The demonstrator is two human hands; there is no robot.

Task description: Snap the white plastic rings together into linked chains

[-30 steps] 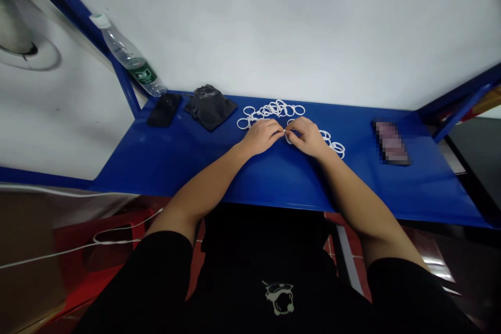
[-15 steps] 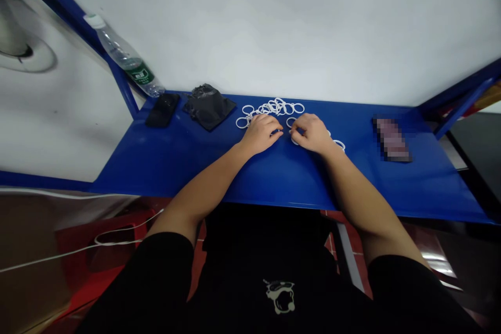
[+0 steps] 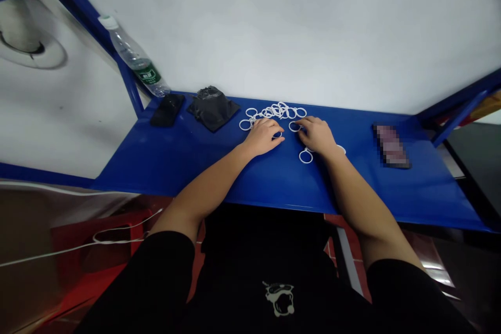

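1. Logging the setting: a blue painted metal bench top (image 3: 176,172) crosses the middle of the frame, with a blue steel frame (image 3: 74,5) rising at upper left against a white wall (image 3: 274,26).
2. Recording the person: a black T-shirt (image 3: 250,271) with a pale printed graphic (image 3: 278,298) fills bottom centre, and two bare forearms reach up onto the bench.
3. Below the bench at lower left: a red plastic stool (image 3: 97,235), its exact type unclear, with a white cable (image 3: 117,241) across it.
4. Along the back of the bench at left: a clear water bottle (image 3: 135,55) with a green label leans on the frame, above a black smartphone (image 3: 167,109). A crumpled black item (image 3: 213,108), material unclear, lies just beside the phone. At right lies a flat object (image 3: 391,146), pixelated and unidentifiable.
5. White rings (image 3: 274,112) form a linked cluster at centre, just above the hands. A loose ring (image 3: 306,156) lies just below the right hand.
6. Left hand (image 3: 262,136): palm down, fingers pointing right, fingertips over a small ring (image 3: 277,134).
7. Right hand (image 3: 317,135): palm down, fingers slightly spread, just beside a ring (image 3: 295,126).
8. The hands stand apart, neither pinching.
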